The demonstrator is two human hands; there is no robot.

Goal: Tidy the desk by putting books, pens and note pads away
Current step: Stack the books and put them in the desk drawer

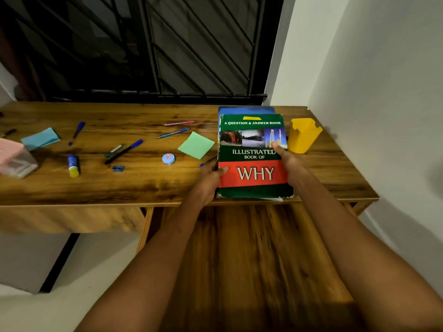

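A green and red book titled "Illustrated Book of Why" (253, 140) lies on top of a blue book (247, 110) at the right of the wooden desk (148, 185). My left hand (211, 178) grips its left edge, thumb on the red band. My right hand (291, 164) holds its right edge, thumb on the cover. A green note pad (196, 144) lies just left of the book. A blue note pad (40, 138) sits far left. Several pens are scattered about, among them a blue one (173, 133), a pink one (179, 123) and a dark one (123, 151).
A yellow pen holder (303, 135) stands right of the books. A glue stick (73, 166), a blue sharpener (118, 168), a small round tin (168, 159) and a clear box with a pink top (14, 159) lie on the desk. White wall at the right, barred window behind.
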